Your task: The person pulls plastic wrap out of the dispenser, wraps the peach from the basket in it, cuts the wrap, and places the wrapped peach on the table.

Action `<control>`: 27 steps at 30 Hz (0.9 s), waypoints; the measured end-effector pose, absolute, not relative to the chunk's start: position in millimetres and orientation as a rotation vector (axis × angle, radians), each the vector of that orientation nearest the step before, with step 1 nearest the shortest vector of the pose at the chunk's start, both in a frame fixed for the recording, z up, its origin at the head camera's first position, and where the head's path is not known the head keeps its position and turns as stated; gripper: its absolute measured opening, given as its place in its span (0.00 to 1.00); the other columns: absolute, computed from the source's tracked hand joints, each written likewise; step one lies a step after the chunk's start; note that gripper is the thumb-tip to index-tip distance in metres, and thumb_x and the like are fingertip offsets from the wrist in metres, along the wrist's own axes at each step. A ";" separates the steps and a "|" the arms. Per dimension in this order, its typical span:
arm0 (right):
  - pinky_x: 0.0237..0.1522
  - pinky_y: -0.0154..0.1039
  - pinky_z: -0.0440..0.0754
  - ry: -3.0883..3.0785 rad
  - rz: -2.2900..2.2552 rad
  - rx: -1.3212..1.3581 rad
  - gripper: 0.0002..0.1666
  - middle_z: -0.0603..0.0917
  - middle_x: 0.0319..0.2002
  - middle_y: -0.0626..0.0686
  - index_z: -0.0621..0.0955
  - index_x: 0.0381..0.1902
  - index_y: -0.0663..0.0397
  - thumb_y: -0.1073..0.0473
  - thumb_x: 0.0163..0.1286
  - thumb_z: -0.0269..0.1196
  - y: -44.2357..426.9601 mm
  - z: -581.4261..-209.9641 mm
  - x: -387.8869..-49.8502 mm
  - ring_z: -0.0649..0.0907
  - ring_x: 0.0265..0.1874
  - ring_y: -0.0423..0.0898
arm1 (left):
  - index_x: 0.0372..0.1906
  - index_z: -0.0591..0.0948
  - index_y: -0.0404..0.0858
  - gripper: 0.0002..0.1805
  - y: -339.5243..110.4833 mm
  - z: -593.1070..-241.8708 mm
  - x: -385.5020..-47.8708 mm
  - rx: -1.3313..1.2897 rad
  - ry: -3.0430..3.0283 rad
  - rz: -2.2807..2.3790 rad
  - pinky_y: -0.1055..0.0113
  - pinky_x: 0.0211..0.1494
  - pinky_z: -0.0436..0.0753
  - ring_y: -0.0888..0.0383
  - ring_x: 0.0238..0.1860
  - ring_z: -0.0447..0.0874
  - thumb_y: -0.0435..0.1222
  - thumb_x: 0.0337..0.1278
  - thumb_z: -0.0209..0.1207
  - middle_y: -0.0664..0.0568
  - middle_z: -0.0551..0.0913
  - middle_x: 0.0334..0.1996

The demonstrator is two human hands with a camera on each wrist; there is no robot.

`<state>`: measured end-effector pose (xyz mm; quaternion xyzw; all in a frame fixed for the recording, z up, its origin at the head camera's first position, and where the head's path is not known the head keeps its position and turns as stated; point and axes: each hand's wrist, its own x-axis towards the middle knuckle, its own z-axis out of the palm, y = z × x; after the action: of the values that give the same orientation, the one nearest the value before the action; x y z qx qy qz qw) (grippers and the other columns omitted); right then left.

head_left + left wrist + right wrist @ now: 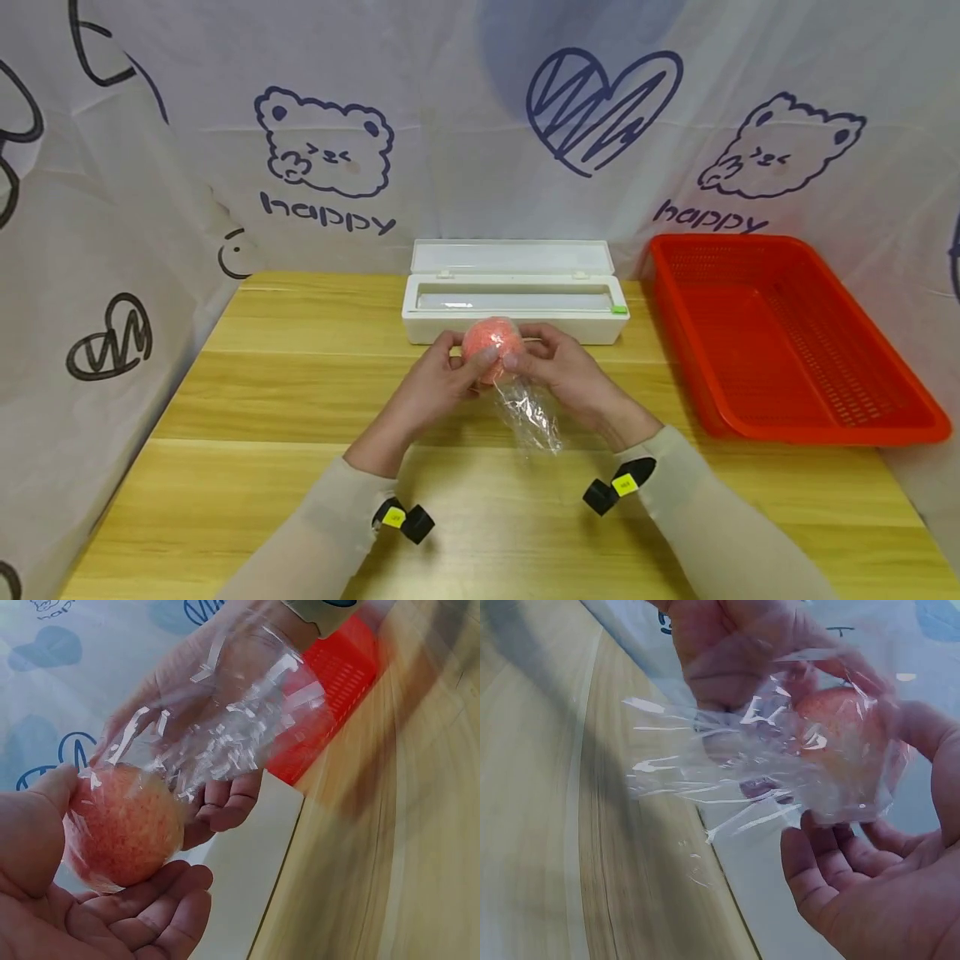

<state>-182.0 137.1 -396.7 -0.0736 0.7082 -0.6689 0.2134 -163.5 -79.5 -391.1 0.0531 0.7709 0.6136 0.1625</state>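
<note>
A round pink-red fruit, apple-like, is held above the table between both hands, wrapped in clear plastic film. My left hand grips its left side, thumb on the near face and fingers curled beneath. On the other side my right hand pinches the film and fruit with thumb and fingers. A loose, crinkled tail of film hangs toward the near side of the table.
Behind the hands stands a long white box with its lid raised and a pale roll inside. A red plastic basket sits at the right. The wooden table meets a white printed cloth at the back.
</note>
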 end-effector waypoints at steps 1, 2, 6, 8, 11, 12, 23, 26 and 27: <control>0.62 0.46 0.83 1.955 -1.862 -0.209 0.35 0.80 0.67 0.66 0.67 0.75 0.60 0.59 0.77 0.67 138.4 -396.9 -181.9 0.84 0.60 0.53 | 0.67 0.68 0.35 0.29 -79.5 -390.5 -163.5 0.155 2.195 1.751 0.48 0.55 0.87 0.38 0.48 0.88 0.50 0.77 0.61 0.40 0.90 0.45; 0.63 0.46 0.83 1.944 -1.867 -0.226 0.35 0.79 0.67 0.66 0.66 0.75 0.61 0.61 0.76 0.66 139.5 -396.9 -181.7 0.83 0.61 0.54 | 0.68 0.67 0.36 0.30 -79.2 -389.6 -163.2 0.158 2.193 1.750 0.48 0.55 0.87 0.37 0.48 0.88 0.49 0.76 0.62 0.40 0.90 0.46; 0.65 0.43 0.82 1.918 -1.873 -0.296 0.39 0.75 0.71 0.66 0.64 0.76 0.61 0.65 0.73 0.68 142.3 -397.6 -180.2 0.78 0.67 0.57 | 0.70 0.65 0.38 0.35 -77.1 -385.3 -161.1 0.143 2.183 1.752 0.51 0.54 0.86 0.43 0.48 0.88 0.48 0.70 0.67 0.40 0.88 0.50; 0.65 0.41 0.82 1.914 -1.877 -0.326 0.41 0.72 0.73 0.66 0.63 0.76 0.62 0.68 0.71 0.69 142.8 -397.4 -179.3 0.76 0.70 0.60 | 0.70 0.64 0.38 0.36 -75.9 -383.8 -160.1 0.137 2.173 1.753 0.53 0.54 0.86 0.48 0.46 0.89 0.47 0.69 0.69 0.41 0.88 0.51; 0.64 0.40 0.82 1.923 -1.873 -0.353 0.42 0.70 0.74 0.65 0.63 0.76 0.63 0.69 0.70 0.70 143.6 -397.4 -178.6 0.74 0.73 0.62 | 0.68 0.65 0.37 0.33 -75.4 -383.9 -159.7 0.149 2.177 1.730 0.53 0.55 0.86 0.52 0.44 0.89 0.48 0.72 0.66 0.41 0.89 0.47; 0.65 0.41 0.82 1.932 -1.866 -0.363 0.42 0.70 0.75 0.65 0.64 0.76 0.63 0.69 0.70 0.70 144.1 -397.4 -178.6 0.74 0.73 0.62 | 0.66 0.65 0.36 0.31 -75.8 -384.5 -159.9 0.155 2.175 1.725 0.52 0.56 0.87 0.52 0.44 0.90 0.49 0.74 0.64 0.41 0.90 0.47; 0.60 0.40 0.85 1.943 -1.733 -0.507 0.40 0.77 0.70 0.64 0.70 0.76 0.61 0.65 0.68 0.71 156.0 -400.7 -182.8 0.82 0.61 0.54 | 0.77 0.67 0.43 0.37 -87.0 -383.5 -162.4 0.305 2.069 1.700 0.52 0.63 0.83 0.44 0.64 0.80 0.40 0.68 0.69 0.42 0.74 0.69; 0.57 0.40 0.86 1.906 -1.693 -0.540 0.43 0.78 0.68 0.66 0.67 0.77 0.61 0.66 0.68 0.72 158.7 -398.1 -183.9 0.83 0.59 0.53 | 0.76 0.69 0.44 0.38 -89.4 -382.0 -163.2 0.386 2.054 1.660 0.55 0.61 0.84 0.46 0.60 0.82 0.38 0.63 0.72 0.43 0.79 0.64; 0.56 0.40 0.87 1.897 -1.683 -0.549 0.44 0.79 0.67 0.68 0.65 0.77 0.62 0.66 0.68 0.73 159.6 -396.6 -184.0 0.84 0.58 0.52 | 0.75 0.71 0.44 0.38 -90.0 -381.8 -163.3 0.405 2.060 1.642 0.56 0.60 0.84 0.47 0.58 0.82 0.39 0.62 0.73 0.44 0.81 0.62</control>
<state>-184.0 159.6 -396.6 -0.2038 0.7039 -0.6245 0.2701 -163.3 -90.0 -381.8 0.1475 0.7512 0.5986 0.2360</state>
